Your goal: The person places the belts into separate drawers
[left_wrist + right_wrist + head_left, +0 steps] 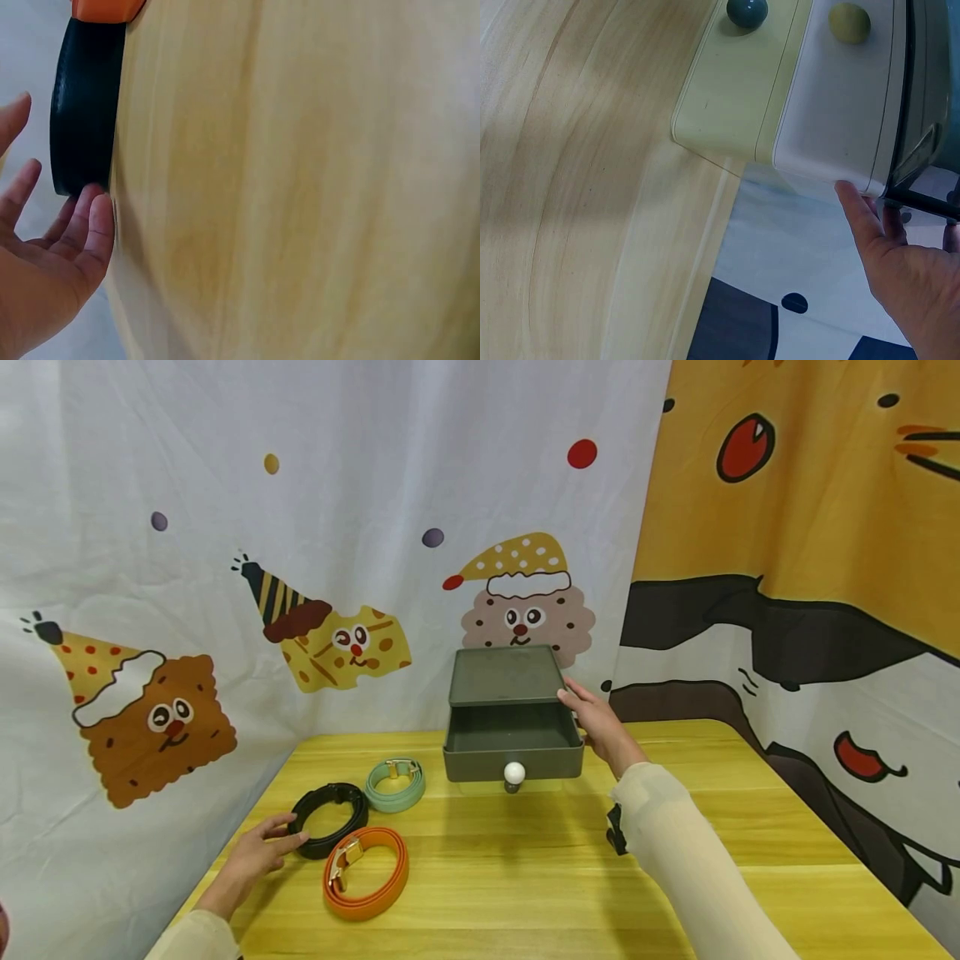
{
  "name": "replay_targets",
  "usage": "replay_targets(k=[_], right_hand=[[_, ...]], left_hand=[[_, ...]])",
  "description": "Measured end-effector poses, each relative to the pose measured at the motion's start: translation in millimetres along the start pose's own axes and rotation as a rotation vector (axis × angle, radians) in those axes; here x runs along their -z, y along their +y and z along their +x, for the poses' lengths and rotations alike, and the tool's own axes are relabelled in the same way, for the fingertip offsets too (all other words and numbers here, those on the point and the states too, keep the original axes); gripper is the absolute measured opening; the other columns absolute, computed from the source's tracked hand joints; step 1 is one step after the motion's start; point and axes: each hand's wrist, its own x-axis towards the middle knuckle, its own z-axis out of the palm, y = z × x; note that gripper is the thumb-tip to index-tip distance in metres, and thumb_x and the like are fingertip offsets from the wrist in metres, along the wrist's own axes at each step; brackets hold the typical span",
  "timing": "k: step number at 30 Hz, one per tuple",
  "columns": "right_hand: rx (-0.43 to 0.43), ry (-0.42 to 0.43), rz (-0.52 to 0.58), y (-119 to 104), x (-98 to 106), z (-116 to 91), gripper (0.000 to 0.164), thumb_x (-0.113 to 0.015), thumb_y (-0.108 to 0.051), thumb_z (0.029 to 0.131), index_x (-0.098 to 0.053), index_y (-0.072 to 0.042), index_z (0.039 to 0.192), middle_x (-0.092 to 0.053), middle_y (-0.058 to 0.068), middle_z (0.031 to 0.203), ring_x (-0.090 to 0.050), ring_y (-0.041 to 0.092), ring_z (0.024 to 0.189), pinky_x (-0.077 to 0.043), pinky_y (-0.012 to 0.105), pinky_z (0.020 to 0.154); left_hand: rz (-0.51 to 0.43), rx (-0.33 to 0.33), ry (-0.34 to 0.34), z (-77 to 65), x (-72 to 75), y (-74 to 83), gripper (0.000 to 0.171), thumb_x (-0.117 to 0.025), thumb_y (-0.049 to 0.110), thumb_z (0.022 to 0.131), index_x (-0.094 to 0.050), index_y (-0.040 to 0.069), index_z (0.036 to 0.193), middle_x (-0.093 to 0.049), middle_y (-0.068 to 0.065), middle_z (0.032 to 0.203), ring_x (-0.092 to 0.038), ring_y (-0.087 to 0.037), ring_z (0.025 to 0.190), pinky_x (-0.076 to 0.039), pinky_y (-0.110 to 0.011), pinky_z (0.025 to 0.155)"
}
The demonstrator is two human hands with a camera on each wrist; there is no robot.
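My left hand [255, 860] is at the left side of a coiled black belt [360, 817]. Its fingertips meet the belt's edge in the left wrist view, and the fingers are spread and only slightly bent. My right hand [603, 727] rests against the right side of a small drawer cabinet [506, 677] with a dark grey-green top. Its fingers are fairly straight along that side. The cabinet's top drawer [480, 766] is pulled out, with a white knob [513, 772] on its front. Inside that drawer, the visible floor is bare.
A coiled mint-green belt [397, 802] and a coiled orange belt [367, 910] lie beside the black one on the wooden table [510, 885]. Below the top drawer, the right wrist view shows a white drawer [832, 105] and a cream drawer [727, 97]. A printed curtain [337, 485] hangs behind.
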Motion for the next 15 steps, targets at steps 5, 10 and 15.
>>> replay_targets(k=[5,10,15], right_hand=[[0.005,-0.003,-0.002,0.5,-0.8,0.5,0.064,-0.048,-0.048,0.103,-0.018,-0.039,0.158,-0.005,0.003,0.166,-0.01,0.044,0.148,-0.02,0.066,0.111],[0.006,0.001,0.0,0.3,-0.9,-0.4,0.064,-0.049,-0.048,0.103,-0.019,-0.039,0.158,-0.006,0.003,0.166,-0.011,0.043,0.148,-0.02,0.066,0.112],[0.001,0.002,-0.003,0.5,-0.2,-0.1,0.064,-0.049,-0.049,0.102,-0.019,-0.039,0.158,-0.005,0.003,0.166,-0.009,0.042,0.148,-0.019,0.066,0.112]], left_hand=[[0.0,-0.004,-0.015,1.1,-0.7,-3.1,0.078,-0.069,0.033,0.094,-0.031,-0.005,0.15,-0.026,-0.037,0.147,-0.036,-0.05,0.13,-0.05,-0.052,0.091],[0.005,-0.015,-0.017,2.2,-1.4,-5.7,0.078,-0.071,0.031,0.093,-0.033,-0.006,0.149,-0.028,-0.036,0.146,-0.036,-0.05,0.13,-0.049,-0.053,0.091],[0.031,-0.033,-0.027,4.2,-2.5,-7.6,0.08,-0.076,0.033,0.089,-0.037,-0.007,0.147,-0.031,-0.036,0.144,-0.037,-0.049,0.128,-0.049,-0.053,0.09]])
